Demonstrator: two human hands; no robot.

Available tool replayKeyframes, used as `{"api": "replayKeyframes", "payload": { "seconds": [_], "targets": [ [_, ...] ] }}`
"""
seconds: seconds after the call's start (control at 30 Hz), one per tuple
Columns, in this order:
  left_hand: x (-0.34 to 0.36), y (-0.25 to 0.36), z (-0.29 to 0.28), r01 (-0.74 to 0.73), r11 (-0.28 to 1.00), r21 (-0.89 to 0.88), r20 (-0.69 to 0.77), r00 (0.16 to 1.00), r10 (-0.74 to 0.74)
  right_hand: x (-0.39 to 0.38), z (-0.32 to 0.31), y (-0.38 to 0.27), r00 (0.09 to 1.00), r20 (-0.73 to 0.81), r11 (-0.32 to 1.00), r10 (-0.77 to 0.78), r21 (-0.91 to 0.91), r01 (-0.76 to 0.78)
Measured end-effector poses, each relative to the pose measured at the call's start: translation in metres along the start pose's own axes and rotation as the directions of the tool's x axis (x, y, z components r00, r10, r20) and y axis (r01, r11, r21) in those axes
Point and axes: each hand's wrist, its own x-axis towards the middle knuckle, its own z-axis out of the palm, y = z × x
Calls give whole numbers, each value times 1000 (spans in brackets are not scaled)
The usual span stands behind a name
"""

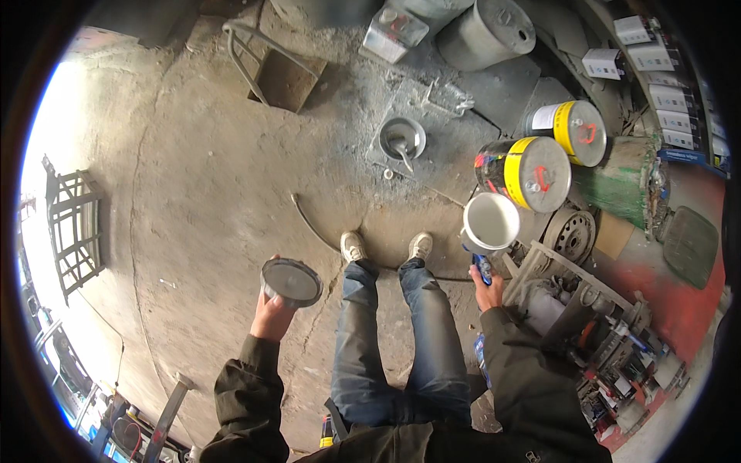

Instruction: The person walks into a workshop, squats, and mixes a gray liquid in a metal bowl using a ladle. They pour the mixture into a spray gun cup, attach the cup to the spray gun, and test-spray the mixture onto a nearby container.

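My left hand (273, 316) is closed round the side of a round grey pot (292, 282) with a dark rim, held out over the floor. I cannot tell whether its grey top is a lid or a filling. In my right hand (487, 292) is a spray gun (482, 267) with a blue body, the fingers wrapped round it. At its far end sits a wide white cup (492, 221), open at the top with a pale inside. The pot and the cup are well apart, one on each side of my legs.
Two drums with yellow bands (538, 174) stand beyond the cup. A metal bowl with a ladle (401, 139) sits on a dusty board. A hose (311, 225) crosses the floor by my shoes. A wheel rim (571, 234) and a cluttered rack (575, 309) stand right.
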Motion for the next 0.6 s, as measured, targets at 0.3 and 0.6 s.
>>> {"api": "replayKeyframes", "payload": {
  "seconds": [0.3, 0.6],
  "targets": [
    [204, -136, -140, 101, 980, 173, -264, 963, -52, 98, 90, 93, 968, 252, 999, -1, -47, 13],
    [458, -208, -262, -207, 828, 522, -267, 882, 388, 222, 186, 219, 968, 243, 998, -63, 5, 64]
  ]
}}
